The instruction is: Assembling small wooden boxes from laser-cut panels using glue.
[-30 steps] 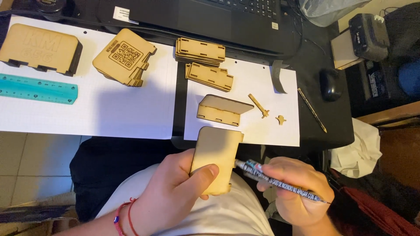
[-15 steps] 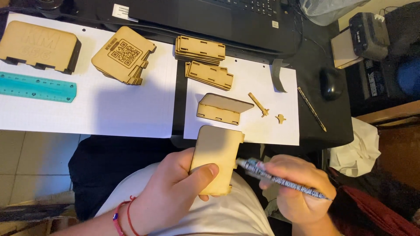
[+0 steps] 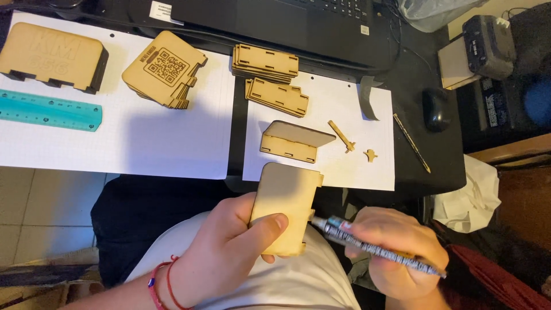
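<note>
Near the desk's edge, over the person's lap, the left hand (image 3: 229, 252) grips a flat wooden panel (image 3: 285, 208) with thumb across its face, while the right hand (image 3: 396, 250) is closed around a marker pen (image 3: 376, 248) whose tip touches the panel's right edge.

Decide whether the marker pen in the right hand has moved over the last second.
Barely. The marker pen keeps its tip at the right edge of the wooden panel, itself unmoved below the white paper.
</note>
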